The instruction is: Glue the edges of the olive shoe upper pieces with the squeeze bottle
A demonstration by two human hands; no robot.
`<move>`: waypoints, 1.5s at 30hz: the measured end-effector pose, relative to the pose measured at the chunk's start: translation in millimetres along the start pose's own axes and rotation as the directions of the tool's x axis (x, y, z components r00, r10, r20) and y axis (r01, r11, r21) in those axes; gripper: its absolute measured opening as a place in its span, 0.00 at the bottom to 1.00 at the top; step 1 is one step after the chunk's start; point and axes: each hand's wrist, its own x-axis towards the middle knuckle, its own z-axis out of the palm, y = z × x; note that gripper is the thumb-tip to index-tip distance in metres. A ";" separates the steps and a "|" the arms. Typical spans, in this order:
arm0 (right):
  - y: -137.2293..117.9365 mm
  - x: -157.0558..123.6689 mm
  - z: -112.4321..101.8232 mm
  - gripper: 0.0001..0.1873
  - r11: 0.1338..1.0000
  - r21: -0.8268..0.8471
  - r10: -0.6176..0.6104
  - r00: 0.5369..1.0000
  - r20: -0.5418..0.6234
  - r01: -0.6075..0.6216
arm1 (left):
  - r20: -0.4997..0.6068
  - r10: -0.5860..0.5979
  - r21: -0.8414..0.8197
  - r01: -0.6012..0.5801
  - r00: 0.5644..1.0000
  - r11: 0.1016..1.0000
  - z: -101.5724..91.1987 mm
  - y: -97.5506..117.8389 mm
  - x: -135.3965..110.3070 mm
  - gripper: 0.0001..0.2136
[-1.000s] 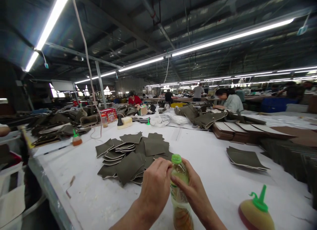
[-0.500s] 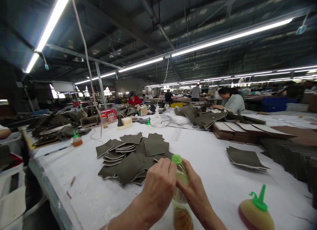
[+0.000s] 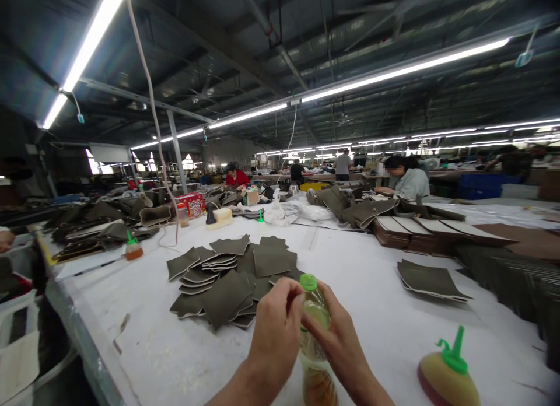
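Observation:
Upright in front of me stands a clear plastic bottle (image 3: 315,350) with a green cap (image 3: 308,282) and brownish contents low inside. My right hand (image 3: 336,330) is closed around its upper part from the right. Close against the left side of the cap and neck is my left hand (image 3: 277,324), its fingers curled into a pinch; whatever lies between them is hidden. Beyond the hands, dark olive leather-like pieces (image 3: 227,295) lie in a loose pile. To the right is a rounded glue bottle (image 3: 450,380) with a green nozzle.
A small stack of olive pieces (image 3: 431,280) lies on the white table (image 3: 359,277). Brown panels (image 3: 398,240) and dark stacked pieces (image 3: 507,283) line the right. A smaller glue bottle (image 3: 133,249) and a bag pile (image 3: 96,225) are left. Several people work farther back.
My left hand's fingers have shifted and curled beside the cap, showing more of the cap and neck. My right hand stays around the bottle. The whole view has moved slightly.

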 end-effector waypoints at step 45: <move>2.2 1.9 -6.8 0.29 0.898 0.406 0.127 0.983 0.135 -0.172 | -0.110 -0.089 0.061 0.097 0.990 0.993 4.7 1.8 12.4 0.08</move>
